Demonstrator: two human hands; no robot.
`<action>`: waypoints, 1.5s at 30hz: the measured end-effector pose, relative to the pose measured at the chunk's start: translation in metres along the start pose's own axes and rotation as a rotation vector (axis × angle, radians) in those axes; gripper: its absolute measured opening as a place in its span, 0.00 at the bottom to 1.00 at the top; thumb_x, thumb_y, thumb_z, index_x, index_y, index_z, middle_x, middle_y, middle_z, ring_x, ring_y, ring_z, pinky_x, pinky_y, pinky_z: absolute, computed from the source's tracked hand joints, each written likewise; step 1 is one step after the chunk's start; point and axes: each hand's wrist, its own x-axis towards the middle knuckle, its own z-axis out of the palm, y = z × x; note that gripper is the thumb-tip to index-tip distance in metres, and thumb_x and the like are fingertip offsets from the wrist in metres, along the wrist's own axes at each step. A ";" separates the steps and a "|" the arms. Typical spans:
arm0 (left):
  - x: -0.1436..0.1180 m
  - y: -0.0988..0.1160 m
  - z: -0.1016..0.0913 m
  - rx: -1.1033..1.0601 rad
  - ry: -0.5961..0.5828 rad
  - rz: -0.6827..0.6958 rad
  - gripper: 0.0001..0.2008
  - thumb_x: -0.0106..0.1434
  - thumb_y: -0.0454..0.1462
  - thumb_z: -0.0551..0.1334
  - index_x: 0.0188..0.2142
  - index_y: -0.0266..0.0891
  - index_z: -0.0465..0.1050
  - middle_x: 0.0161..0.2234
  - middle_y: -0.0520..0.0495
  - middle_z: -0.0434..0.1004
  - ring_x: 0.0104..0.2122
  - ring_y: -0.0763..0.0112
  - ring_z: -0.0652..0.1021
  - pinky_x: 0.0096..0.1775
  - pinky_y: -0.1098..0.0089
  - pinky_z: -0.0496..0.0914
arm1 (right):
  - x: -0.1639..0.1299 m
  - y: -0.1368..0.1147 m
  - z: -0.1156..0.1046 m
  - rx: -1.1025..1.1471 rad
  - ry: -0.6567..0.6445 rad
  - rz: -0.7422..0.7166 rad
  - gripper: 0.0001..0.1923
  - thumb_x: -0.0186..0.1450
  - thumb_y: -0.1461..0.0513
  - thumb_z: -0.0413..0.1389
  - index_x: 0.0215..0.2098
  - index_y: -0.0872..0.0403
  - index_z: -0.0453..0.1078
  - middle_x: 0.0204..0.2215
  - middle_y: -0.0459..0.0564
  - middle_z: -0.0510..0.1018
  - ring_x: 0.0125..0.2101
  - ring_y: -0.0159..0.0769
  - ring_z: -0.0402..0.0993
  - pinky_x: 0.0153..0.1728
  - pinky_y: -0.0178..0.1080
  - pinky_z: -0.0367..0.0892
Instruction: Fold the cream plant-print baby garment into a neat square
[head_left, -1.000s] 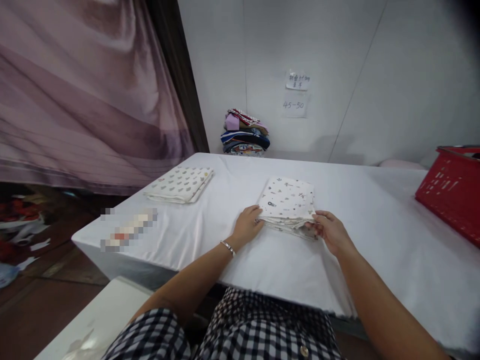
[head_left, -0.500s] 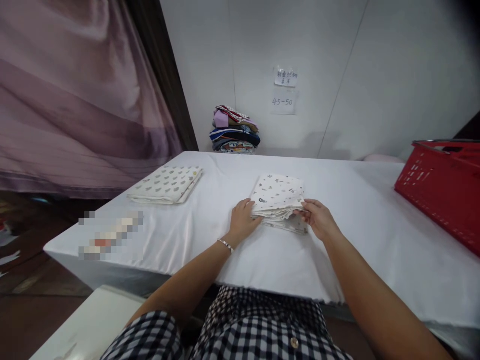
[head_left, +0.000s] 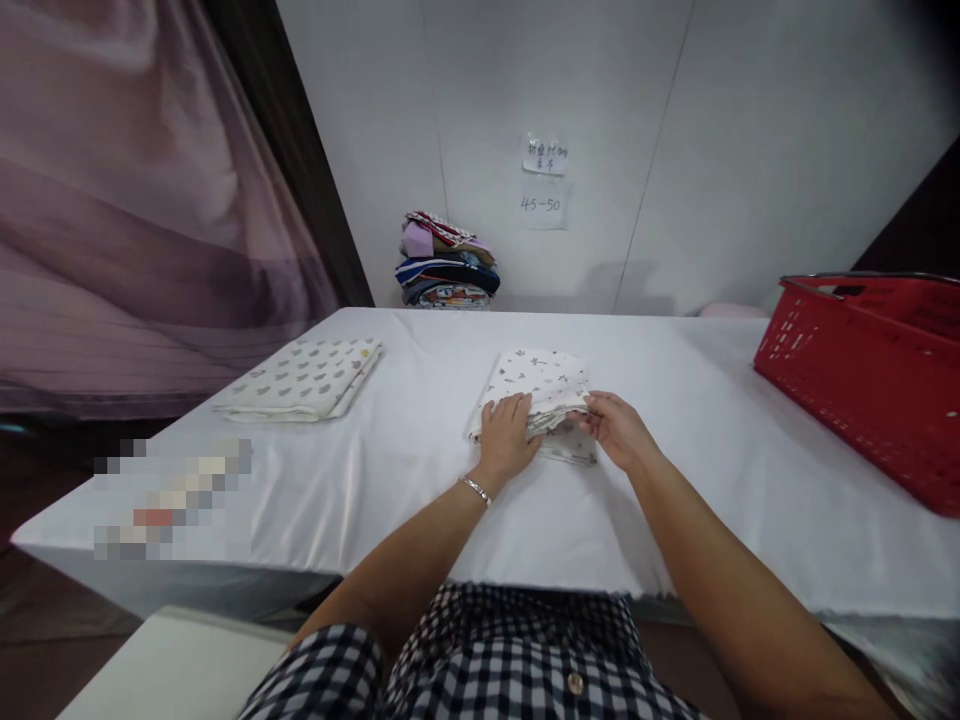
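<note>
Left hand: the left hand (head_left: 508, 428) lies flat, palm down, on the near left part of a folded patterned cloth (head_left: 541, 385) at the centre of the frame; a thin bracelet (head_left: 475, 490) sits on that wrist.
Right hand: the right hand (head_left: 616, 430) is at the cloth's near right edge, fingers curled and pinching its layers.
Hands together or apart: both on the same cloth, a short gap between them.
Folded patterned cloth: pale with small dark prints, lying on the white table (head_left: 420, 480), middle of the picture, just beyond the person's lap.
Second cloth: another folded cloth (head_left: 300, 378), cream with grey spots, lies left of centre on the table, well apart from the hands.
Basket: a red basket (head_left: 870, 380) stands at the right edge of the frame, on the table.
Back wall: a stack of coloured clothes (head_left: 446, 260) sits against the wall above centre, with two paper notes (head_left: 544, 182) stuck just to its right.
Upper left: a mauve curtain (head_left: 135, 200) hangs there.
</note>
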 end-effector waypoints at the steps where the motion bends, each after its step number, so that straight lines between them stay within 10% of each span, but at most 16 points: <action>1: 0.000 -0.002 0.000 0.011 0.001 -0.012 0.31 0.55 0.38 0.61 0.58 0.40 0.55 0.55 0.40 0.64 0.54 0.56 0.64 0.57 0.52 0.51 | 0.000 0.000 0.000 0.005 0.002 -0.003 0.13 0.51 0.66 0.62 0.32 0.54 0.64 0.25 0.46 0.75 0.27 0.35 0.76 0.18 0.28 0.69; 16: -0.014 -0.028 -0.014 0.040 -0.074 0.033 0.31 0.56 0.40 0.61 0.58 0.42 0.55 0.54 0.42 0.65 0.53 0.57 0.65 0.51 0.58 0.59 | 0.010 -0.009 0.001 0.089 -0.031 -0.010 0.08 0.54 0.67 0.59 0.31 0.55 0.65 0.24 0.46 0.75 0.27 0.34 0.76 0.20 0.28 0.71; 27: -0.006 -0.041 -0.019 0.014 -0.050 -0.211 0.28 0.57 0.31 0.55 0.58 0.41 0.56 0.53 0.43 0.66 0.51 0.59 0.67 0.46 0.62 0.66 | 0.011 -0.016 0.007 0.079 -0.064 -0.027 0.08 0.54 0.67 0.59 0.31 0.56 0.65 0.23 0.46 0.74 0.27 0.33 0.76 0.21 0.28 0.71; 33: -0.016 -0.068 -0.019 -0.090 -0.113 -0.278 0.15 0.59 0.31 0.52 0.43 0.43 0.69 0.45 0.48 0.72 0.45 0.65 0.71 0.46 0.66 0.68 | -0.005 0.033 -0.015 -0.291 0.055 0.159 0.14 0.50 0.68 0.62 0.32 0.55 0.63 0.20 0.48 0.75 0.22 0.37 0.75 0.16 0.32 0.69; 45: -0.019 -0.066 -0.026 0.125 -0.277 -0.178 0.17 0.59 0.32 0.55 0.48 0.45 0.66 0.50 0.47 0.68 0.46 0.62 0.71 0.37 0.66 0.70 | 0.007 0.043 -0.034 -0.632 0.049 0.019 0.12 0.49 0.65 0.59 0.31 0.53 0.62 0.17 0.41 0.71 0.19 0.33 0.72 0.17 0.31 0.66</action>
